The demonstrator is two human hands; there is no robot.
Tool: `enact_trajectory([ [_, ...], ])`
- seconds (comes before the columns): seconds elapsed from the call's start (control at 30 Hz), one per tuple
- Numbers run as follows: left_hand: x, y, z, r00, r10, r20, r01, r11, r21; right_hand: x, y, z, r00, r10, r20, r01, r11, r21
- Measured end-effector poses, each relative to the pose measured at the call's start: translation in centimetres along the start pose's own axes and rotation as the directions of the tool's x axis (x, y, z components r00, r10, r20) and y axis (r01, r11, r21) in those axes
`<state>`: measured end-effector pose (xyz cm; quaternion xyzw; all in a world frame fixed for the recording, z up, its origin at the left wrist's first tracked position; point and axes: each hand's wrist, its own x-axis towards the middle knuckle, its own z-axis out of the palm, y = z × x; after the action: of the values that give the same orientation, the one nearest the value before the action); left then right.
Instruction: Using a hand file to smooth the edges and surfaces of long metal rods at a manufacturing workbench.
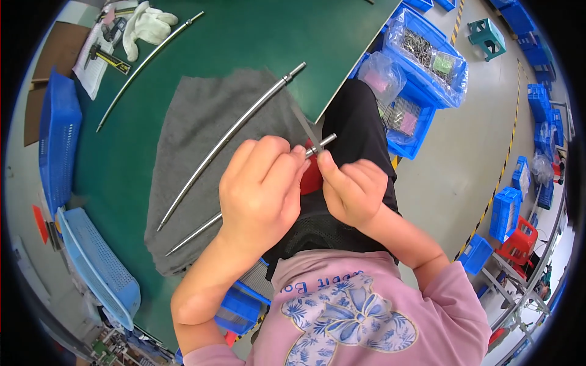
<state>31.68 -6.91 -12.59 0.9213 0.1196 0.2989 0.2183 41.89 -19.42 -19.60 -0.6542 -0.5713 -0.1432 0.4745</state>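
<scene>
My left hand (259,192) grips a long thin curved metal rod (195,230) near its upper end, where the tip (326,141) sticks out past my fingers. My right hand (351,189) pinches something small at that same end, beside a red object (311,177) partly hidden between my hands. A thin grey strip (307,127) rises from my fingertips. A second, thicker curved metal rod (232,137) lies on the grey cloth (195,122) just left of my hands.
A third thin rod (143,64) lies on the green table (256,30) near white gloves (143,24) and a caliper (110,58). Blue trays (58,140) stand at the left. Blue bins with bagged parts (427,61) sit on the floor at the right.
</scene>
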Motion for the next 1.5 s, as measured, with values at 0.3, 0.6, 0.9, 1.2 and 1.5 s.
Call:
enact_trajectory([
  [0.3,0.0,-0.1,0.1,1.000,0.007,-0.011,-0.006,0.999,0.031,-0.1,0.1,0.7,0.996,0.010,-0.088,-0.014,0.999,-0.047],
  [0.6,-0.1,0.1,0.0,1.000,0.006,0.001,-0.006,1.000,0.023,-0.5,0.0,-0.5,1.000,-0.013,0.007,0.014,1.000,-0.014],
  [0.9,0.0,0.0,0.1,1.000,-0.012,-0.022,0.012,1.000,0.014,1.9,-1.7,-3.0,0.989,0.079,0.125,-0.071,0.996,-0.062],
  [1.2,0.0,0.0,0.1,1.000,-0.021,-0.013,0.021,1.000,0.015,1.3,-2.3,-3.5,0.975,0.124,0.183,-0.107,0.989,-0.100],
  [1.5,0.1,-0.1,-0.1,1.000,-0.015,0.000,0.015,1.000,-0.010,-0.5,-1.1,-1.2,0.998,0.059,0.024,-0.057,0.996,-0.062],
])
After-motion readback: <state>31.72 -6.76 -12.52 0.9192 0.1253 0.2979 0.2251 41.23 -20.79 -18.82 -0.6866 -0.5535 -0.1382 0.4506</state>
